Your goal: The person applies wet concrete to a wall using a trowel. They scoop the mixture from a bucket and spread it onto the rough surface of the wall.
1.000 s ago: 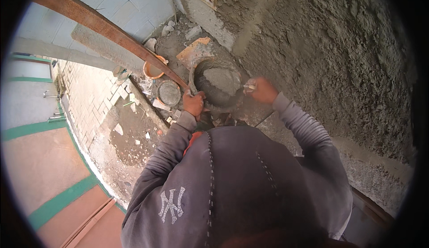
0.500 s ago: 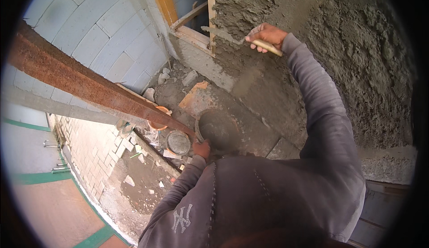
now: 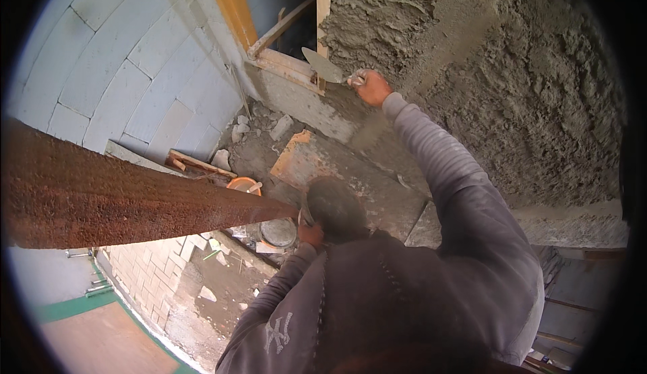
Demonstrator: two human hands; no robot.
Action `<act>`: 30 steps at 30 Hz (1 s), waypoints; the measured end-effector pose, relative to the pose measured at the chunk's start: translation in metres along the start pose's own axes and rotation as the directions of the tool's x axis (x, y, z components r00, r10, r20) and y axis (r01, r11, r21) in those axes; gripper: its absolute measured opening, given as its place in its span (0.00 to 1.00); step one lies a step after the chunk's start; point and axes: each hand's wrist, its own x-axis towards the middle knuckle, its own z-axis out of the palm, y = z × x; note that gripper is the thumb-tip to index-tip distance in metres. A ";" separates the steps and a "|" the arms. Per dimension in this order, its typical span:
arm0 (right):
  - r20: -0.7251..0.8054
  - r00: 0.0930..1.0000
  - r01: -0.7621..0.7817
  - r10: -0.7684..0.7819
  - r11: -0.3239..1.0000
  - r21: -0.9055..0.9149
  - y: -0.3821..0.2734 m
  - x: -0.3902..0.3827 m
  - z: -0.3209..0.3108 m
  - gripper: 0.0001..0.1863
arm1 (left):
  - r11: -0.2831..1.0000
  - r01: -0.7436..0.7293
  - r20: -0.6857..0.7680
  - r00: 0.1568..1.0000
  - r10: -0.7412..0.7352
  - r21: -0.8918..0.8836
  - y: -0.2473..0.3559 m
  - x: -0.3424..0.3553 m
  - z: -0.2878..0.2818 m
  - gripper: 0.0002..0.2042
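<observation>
My right hand (image 3: 372,87) is closed round the handle of a pointed trowel (image 3: 323,66), its blade grey with mortar. The blade is near the lower corner of the wooden frame (image 3: 319,30), beside the roughly mortared wall (image 3: 485,104); whether it touches either I cannot tell. Low in front of my body, my left hand (image 3: 311,234) has its fingers closed on the rim of a round container (image 3: 335,205). The container looks dark and grey inside, and my chest hides its near side.
A thick reddish-brown post (image 3: 135,209) slants across the left, its far end close to my left hand. Beyond it are an orange tub (image 3: 244,184) and a lidded-looking round bucket (image 3: 278,233). Rubble (image 3: 282,127) lies at the foot of the pale block wall (image 3: 114,57).
My right hand has moved left and slightly down with the trowel, whose blade now shows its broad face. The view has shifted, so the post looks larger. My left hand stays on the container's rim.
</observation>
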 end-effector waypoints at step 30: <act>-0.116 0.939 0.315 -0.323 0.945 -0.083 -0.099 -0.146 -0.178 0.18 | 0.980 0.051 0.161 0.984 -0.083 0.192 -0.122 0.095 -0.033 0.20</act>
